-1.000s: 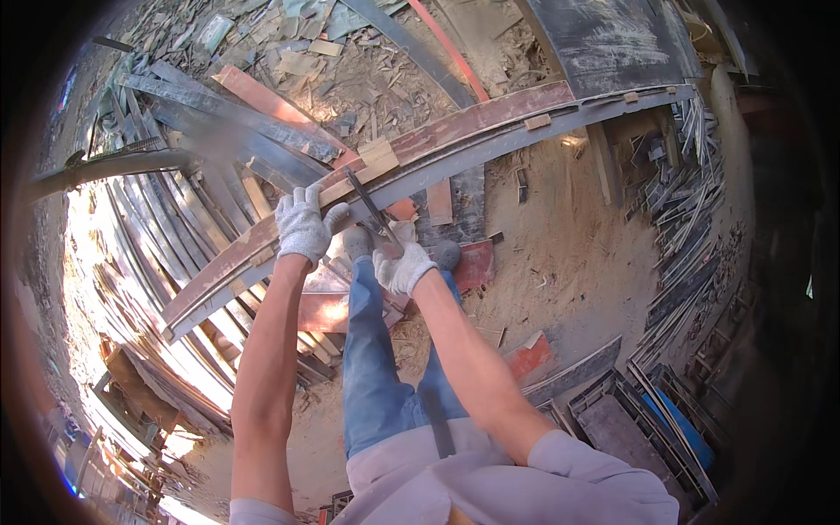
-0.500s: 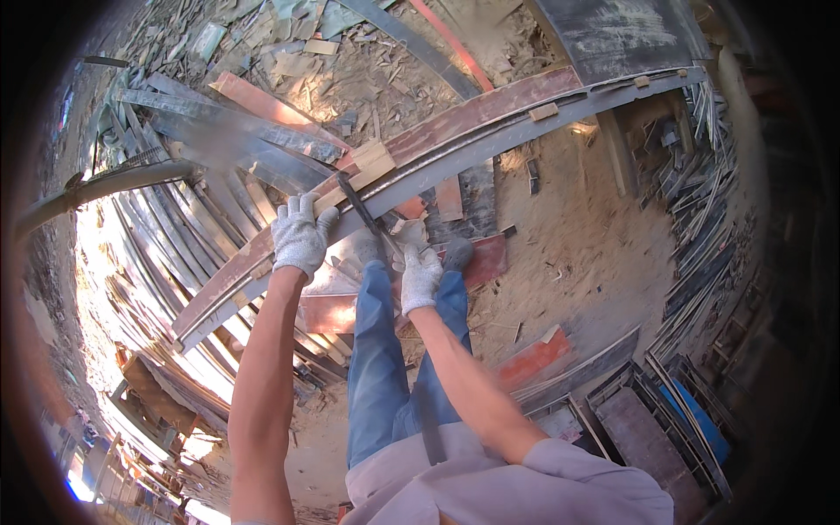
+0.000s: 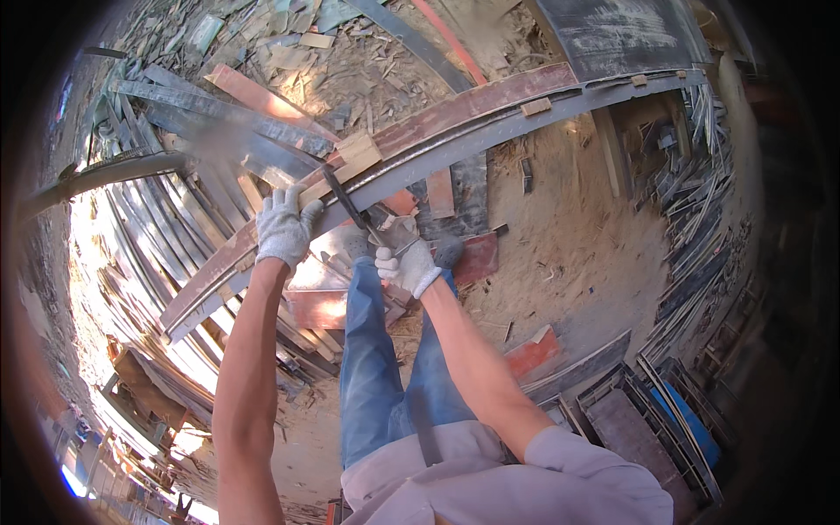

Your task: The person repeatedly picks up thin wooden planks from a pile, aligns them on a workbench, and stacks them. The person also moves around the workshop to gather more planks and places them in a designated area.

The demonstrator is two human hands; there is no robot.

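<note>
A long reddish plank [image 3: 472, 105] lies along a grey metal beam [image 3: 455, 144] that runs diagonally in front of me. A dark metal clamp [image 3: 344, 197] sits across both, beside a small pale wooden block [image 3: 359, 151]. My left hand [image 3: 284, 229], in a whitish work glove, rests on the plank to the left of the clamp, its fingers stretched out and apart. Below the beam, my right hand [image 3: 408, 265], gloved too, has its fingers curled round the lower end of the clamp. That end is partly hidden by the glove.
Long boards [image 3: 162, 232] are stacked to the left, under the beam's near end. A dark panel [image 3: 621, 39] stands at the far right. Strips of scrap [image 3: 700, 254] line the right side, and a reddish board piece [image 3: 534, 352] lies on the sandy ground.
My right hand has turned at the clamp's lower end, its fingers now curled toward the left. My left hand remains on the plank. The whole view has shifted slightly.
</note>
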